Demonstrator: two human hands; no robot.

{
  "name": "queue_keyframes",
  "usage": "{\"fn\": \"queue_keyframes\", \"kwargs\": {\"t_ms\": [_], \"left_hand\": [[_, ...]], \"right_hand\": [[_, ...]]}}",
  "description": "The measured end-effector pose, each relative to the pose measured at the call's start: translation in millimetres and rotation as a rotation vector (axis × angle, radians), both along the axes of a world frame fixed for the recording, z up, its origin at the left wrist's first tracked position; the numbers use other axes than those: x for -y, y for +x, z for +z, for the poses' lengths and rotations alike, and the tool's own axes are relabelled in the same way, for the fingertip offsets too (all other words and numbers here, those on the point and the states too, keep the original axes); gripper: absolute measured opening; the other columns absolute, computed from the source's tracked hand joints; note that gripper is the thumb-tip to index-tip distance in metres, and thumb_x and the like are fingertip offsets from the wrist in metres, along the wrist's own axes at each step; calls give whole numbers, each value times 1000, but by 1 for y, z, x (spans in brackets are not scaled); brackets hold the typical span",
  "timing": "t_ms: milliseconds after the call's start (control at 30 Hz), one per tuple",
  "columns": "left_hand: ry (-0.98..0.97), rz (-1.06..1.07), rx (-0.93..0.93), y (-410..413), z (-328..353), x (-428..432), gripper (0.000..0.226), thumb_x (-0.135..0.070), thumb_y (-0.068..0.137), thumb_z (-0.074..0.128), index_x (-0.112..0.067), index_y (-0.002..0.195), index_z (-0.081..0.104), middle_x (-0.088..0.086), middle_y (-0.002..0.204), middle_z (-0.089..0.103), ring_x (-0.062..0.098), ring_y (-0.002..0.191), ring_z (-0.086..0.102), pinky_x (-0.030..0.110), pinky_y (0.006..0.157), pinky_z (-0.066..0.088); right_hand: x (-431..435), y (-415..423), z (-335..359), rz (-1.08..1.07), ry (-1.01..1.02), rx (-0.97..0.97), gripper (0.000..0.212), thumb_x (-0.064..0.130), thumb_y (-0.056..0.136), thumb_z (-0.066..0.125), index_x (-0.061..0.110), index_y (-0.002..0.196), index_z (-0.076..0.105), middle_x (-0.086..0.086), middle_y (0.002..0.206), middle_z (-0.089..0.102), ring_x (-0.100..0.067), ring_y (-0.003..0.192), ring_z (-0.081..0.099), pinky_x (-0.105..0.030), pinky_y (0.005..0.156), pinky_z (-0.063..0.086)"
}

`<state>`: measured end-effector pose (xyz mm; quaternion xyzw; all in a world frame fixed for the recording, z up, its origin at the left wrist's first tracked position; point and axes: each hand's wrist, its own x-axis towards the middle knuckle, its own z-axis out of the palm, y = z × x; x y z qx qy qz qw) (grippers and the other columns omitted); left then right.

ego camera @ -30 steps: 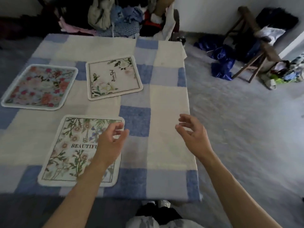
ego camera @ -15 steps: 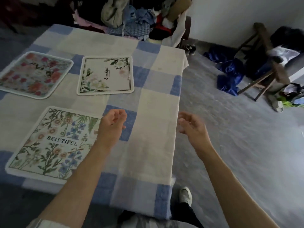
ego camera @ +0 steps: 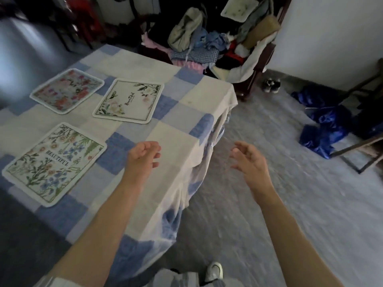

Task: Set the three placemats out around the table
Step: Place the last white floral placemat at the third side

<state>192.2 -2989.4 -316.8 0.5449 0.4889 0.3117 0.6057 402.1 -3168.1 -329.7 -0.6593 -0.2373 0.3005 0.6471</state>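
Note:
Three placemats lie flat on the table's blue-and-white checked cloth (ego camera: 178, 146). The nearest, a floral mat printed "BEAUTIFUL" (ego camera: 55, 162), sits at the left. A white mat with green leaves (ego camera: 129, 100) lies beyond it, and a pink-flowered mat (ego camera: 67, 90) lies at the far left. My left hand (ego camera: 143, 155) hovers over the cloth to the right of the nearest mat, fingers loosely curled, holding nothing. My right hand (ego camera: 249, 160) hangs past the table's right edge over the floor, fingers relaxed and empty.
A heap of clothes (ego camera: 209, 44) covers a chair behind the table's far corner. Blue cloth (ego camera: 323, 125) and a wooden frame (ego camera: 364, 146) lie on the grey floor at the right. Shoes (ego camera: 271, 84) stand by the wall. My own shoe (ego camera: 214, 271) shows below.
The view has swung right, so the table and mats now sit further left. My left hand has left the nearest mat and moved right; my right hand is now off the table's edge.

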Motion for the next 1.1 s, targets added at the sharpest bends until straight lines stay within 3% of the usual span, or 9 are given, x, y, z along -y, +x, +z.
{"fn": "queue_keyframes", "kwargs": {"t_ms": [100,233,367,467,567,667,833,967,1100], "left_hand": [[25,55,-3,16,8,-3,13,-21,94,61,-13,103,66,7,100,71,19,92,65,35,76,54],[41,134,7,46,7,-12,6,-22,92,62,-19,93,67,2,94,71,17,88,65,34,74,53],[49,184,81,78,1,-35,17,-36,78,65,-24,90,68,0,92,72,12,85,66,29,71,53],[26,267,114,99,-10,-66,12,-30,84,65,-23,92,68,1,93,72,13,86,65,29,70,52],[-52,365,120,123,-19,-98,7,-22,91,62,-18,93,68,4,91,70,17,88,64,32,74,54],[-66,385,139,146,-11,-123,14,-21,92,62,-11,100,68,4,89,68,16,84,62,33,76,53],[-9,443,106,170,1,-157,10,-22,92,62,-14,93,69,5,90,67,13,81,61,28,70,50],[9,548,34,190,-6,-179,10,-23,94,60,-17,92,68,7,95,69,15,83,62,29,70,51],[13,705,-73,208,-15,-182,9,-24,93,61,-21,88,67,5,95,71,16,85,64,34,74,54]], "right_hand": [[-8,25,1,34,6,-13,16,25,96,62,31,111,66,18,99,72,-2,92,68,-18,71,55],[-34,53,-6,86,-48,9,14,28,95,63,33,107,66,12,101,72,-7,94,67,-25,77,54],[-74,86,-9,147,-95,32,19,35,91,64,32,109,68,8,104,73,-10,90,69,-23,69,55],[-110,113,-6,220,-112,68,22,40,86,65,37,108,67,8,103,72,-6,87,68,-21,64,55],[-148,143,-1,242,-123,104,19,28,93,65,30,112,66,2,107,71,-13,95,67,-29,74,56],[-189,167,12,300,-135,175,19,29,93,64,31,112,66,5,110,70,-16,104,65,-37,87,55],[-254,200,23,419,-104,216,21,31,95,62,29,115,66,9,110,70,-13,104,67,-25,73,55],[-304,232,11,492,-102,190,21,33,97,59,27,116,65,7,111,70,-12,101,68,-29,78,58],[-345,260,-2,627,-96,137,18,45,96,56,37,109,65,13,106,70,-3,94,69,-25,77,59]]}}
